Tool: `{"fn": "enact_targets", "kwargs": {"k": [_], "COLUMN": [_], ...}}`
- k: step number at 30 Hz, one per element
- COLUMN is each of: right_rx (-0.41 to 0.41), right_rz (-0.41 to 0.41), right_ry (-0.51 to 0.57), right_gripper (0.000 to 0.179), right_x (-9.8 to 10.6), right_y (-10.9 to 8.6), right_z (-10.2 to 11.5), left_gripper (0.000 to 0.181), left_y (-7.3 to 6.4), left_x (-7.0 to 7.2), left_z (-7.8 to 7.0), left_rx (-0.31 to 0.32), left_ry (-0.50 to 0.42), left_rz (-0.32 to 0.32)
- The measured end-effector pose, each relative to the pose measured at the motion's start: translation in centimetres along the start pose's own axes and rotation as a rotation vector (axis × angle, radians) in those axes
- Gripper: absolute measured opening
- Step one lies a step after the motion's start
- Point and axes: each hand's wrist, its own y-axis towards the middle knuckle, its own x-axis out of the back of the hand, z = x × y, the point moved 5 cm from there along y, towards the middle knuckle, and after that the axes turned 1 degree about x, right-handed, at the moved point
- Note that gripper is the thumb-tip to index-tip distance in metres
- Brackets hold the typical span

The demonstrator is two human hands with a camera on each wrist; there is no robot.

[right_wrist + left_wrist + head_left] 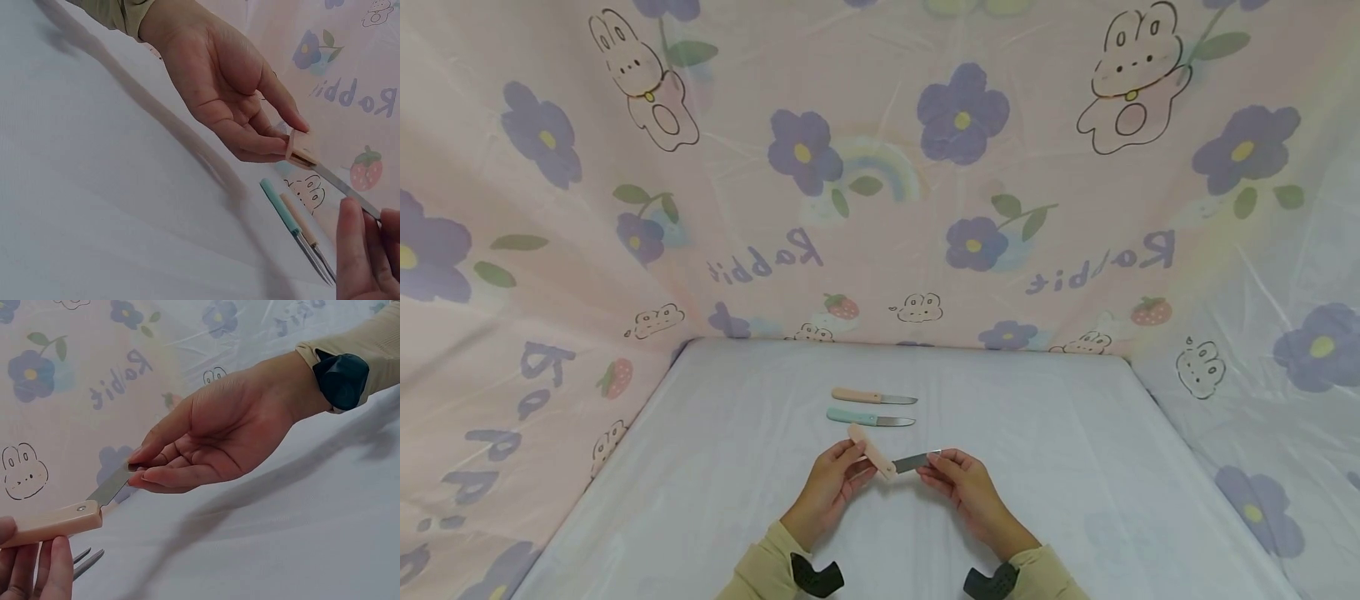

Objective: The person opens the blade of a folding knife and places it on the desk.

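Note:
Between both hands is a folding knife with a pale pink handle [872, 452] and a grey blade [912, 463], partly unfolded at an angle. My left hand [832, 483] pinches the handle between thumb and fingers. The tip end of the blade is pinched by the thumb and fingers of my right hand [966, 487]. In the left wrist view the handle [56, 525] lies low at the left, its pivot rivet showing. The right wrist view shows the slot in the handle end [301, 152], with the blade [344, 187] coming out of it.
Beyond the hands, two unfolded knives lie side by side on the white-covered table [700, 467]: one with a peach handle [856, 396], one with a mint-green handle [852, 417]. Their blades point right. A printed curtain [880, 208] rises behind and along both sides.

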Motion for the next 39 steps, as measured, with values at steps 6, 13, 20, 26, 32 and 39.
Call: {"fn": "enact_targets", "kwargs": {"k": [6,13,20,26,32,39], "right_rx": [0.005,-0.017,-0.031,-0.036,-0.040,-0.039], "right_rz": [-0.007,-0.035,-0.050,-0.059,-0.063,-0.082], "right_ry": [0.060,0.139,0.183,0.228,0.254,0.315], "right_gripper": [0.016,0.012,0.012,0.014,0.019,0.018], "right_x": [-0.1,-0.4,-0.7,-1.2,-1.6,-1.9], "right_y": [0.0,0.0,0.2,0.1,0.0,0.0], "right_z": [-0.2,-0.6,-1.0,-1.3,-1.6,-2.1], "left_gripper": [0.034,0.034,0.040,0.041,0.040,0.045], "left_y": [-0.2,-0.3,-0.5,-0.4,-0.4,-0.4], "left_x": [0.1,0.2,0.4,0.6,0.7,0.8], "left_z": [0.2,0.3,0.2,0.3,0.6,0.7], "left_rx": [-0.009,-0.011,-0.006,-0.011,-0.029,-0.043], "left_ry": [-0.064,-0.122,-0.170,-0.232,-0.298,-0.343], "left_rz": [0.001,-0.022,-0.072,-0.126,-0.163,-0.185]}}
